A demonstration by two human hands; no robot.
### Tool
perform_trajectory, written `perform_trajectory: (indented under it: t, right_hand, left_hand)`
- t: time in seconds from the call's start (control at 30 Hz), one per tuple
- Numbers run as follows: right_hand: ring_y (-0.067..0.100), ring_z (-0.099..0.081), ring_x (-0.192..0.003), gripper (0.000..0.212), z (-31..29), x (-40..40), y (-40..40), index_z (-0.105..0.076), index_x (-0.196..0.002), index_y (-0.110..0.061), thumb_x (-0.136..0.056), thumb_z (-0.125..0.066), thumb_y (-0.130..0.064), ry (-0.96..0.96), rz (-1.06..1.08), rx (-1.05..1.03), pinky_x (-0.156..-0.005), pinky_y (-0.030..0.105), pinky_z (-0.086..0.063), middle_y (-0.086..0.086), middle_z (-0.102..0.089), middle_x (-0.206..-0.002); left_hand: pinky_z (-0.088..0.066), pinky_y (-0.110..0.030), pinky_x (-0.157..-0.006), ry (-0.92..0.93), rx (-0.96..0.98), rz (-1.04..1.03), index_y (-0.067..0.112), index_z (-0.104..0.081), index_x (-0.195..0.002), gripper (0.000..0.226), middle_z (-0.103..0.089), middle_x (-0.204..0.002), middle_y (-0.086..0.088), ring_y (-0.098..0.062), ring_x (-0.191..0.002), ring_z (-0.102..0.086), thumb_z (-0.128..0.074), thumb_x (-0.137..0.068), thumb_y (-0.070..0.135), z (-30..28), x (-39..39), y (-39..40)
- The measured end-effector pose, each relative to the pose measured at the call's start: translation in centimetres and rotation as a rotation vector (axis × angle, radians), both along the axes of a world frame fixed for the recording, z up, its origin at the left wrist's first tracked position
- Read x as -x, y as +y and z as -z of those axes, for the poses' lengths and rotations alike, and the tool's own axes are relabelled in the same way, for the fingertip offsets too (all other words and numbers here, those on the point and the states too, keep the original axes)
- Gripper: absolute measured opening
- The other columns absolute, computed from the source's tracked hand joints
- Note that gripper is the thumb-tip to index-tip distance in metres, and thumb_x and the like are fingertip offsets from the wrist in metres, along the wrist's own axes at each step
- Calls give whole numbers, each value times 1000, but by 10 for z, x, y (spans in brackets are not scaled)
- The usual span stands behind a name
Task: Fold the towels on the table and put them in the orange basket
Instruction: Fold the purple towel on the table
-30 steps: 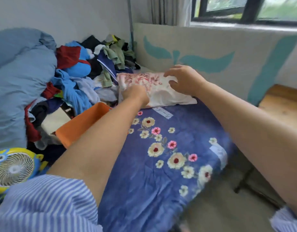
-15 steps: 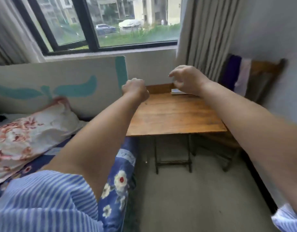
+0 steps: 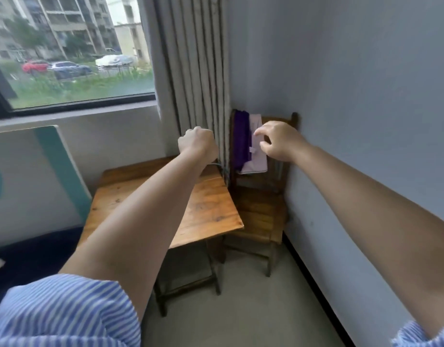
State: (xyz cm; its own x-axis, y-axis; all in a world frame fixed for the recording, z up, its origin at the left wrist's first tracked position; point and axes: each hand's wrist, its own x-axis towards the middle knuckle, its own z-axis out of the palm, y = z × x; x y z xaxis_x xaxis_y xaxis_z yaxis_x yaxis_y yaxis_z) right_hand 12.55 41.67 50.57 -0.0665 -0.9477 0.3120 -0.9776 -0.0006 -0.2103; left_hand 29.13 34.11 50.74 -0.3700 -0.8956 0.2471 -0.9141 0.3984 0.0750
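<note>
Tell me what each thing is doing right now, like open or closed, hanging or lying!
Left hand: closed in a fist, holding nothing visible.
Right hand: open, fingers spread, reaching at the cloths.
Purple cloth: hanging over the chair back.
Pale pink cloth: hanging beside the purple one.
Curtain: drawn aside.
Wooden table: top bare where visible.
Wooden chair: seat empty.

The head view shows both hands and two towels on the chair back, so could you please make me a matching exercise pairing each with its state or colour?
Column one:
1. left hand
2. right hand
3. purple towel
4. pale lilac towel

Column two:
A. lighter cloth on the chair back, nearer the wall
B. closed in a fist, empty
C. fingers spread, reaching at the towels
D. dark cloth on the chair back, beside the curtain

Pairs: 1-B, 2-C, 3-D, 4-A
</note>
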Motion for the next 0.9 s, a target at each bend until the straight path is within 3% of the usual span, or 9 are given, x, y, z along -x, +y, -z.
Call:
perform_trajectory:
  t: [0.1, 0.27, 0.6, 0.9]
  right_hand:
    - [30, -43, -125, 39, 3, 32, -22, -52, -125, -8, -87, -45, -8, 6, 34, -14, -100, 38, -39, 15, -49, -134]
    - [30, -41, -126, 40, 12, 80, -73, -49, -128, -10, -88, -44, -13, 69, 143, -49, -98, 38, -40, 12, -46, -137]
    - [30, -45, -121, 39, 22, 177, -235, -50, -126, -10, -87, -46, -14, 32, 247, -55, -95, 38, -42, 11, -48, -134]
    - [27, -49, -118, 37, 59, 241, -358, -51, -126, -11, -90, -44, -17, -25, 241, -153, -93, 32, -42, 11, -52, -132]
  left_hand:
    - [-36, -33, -73, -7, -23, 22, 9, -62, -97, 21, -56, -113, -13, -31, -107, -50, -45, -85, 8, 0, 32, -23]
    - [-38, -34, -80, -6, -37, 13, 10, -61, -110, 27, -53, -119, -13, -30, -112, -48, -45, -88, 10, 1, 76, -80]
    - [-39, -37, -88, -12, -49, 55, 9, -58, -108, 26, -50, -122, -13, -31, -117, -44, -46, -86, 11, -9, 164, -255]
    - [-41, -37, -90, -99, -151, 84, 8, -55, -116, 31, -48, -126, -12, -30, -118, -44, -40, -89, 13, 31, 228, -375]
